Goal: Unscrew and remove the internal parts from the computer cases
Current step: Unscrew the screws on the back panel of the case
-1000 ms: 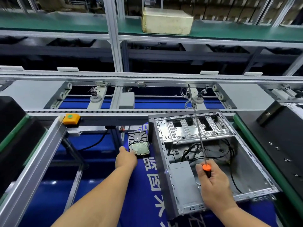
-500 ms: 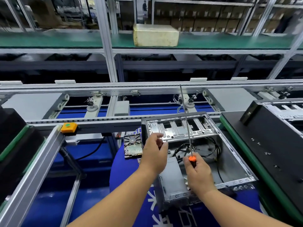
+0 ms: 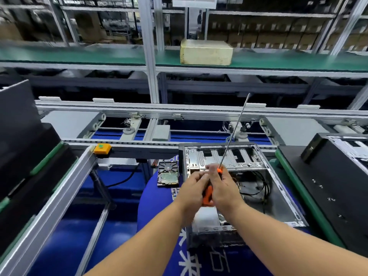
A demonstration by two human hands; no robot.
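Gripping orange-handled screwdriver (image 3: 208, 193) at frame centre: left hand (image 3: 192, 193) and right hand (image 3: 226, 191), fingers of both wrapped round handle, shaft angled upward over open computer case (image 3: 278, 198); hard drive (image 3: 167, 173) just left of case.

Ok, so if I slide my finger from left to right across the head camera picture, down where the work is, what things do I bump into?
orange button box → hard drive → left hand → screwdriver → right hand → open computer case → black case
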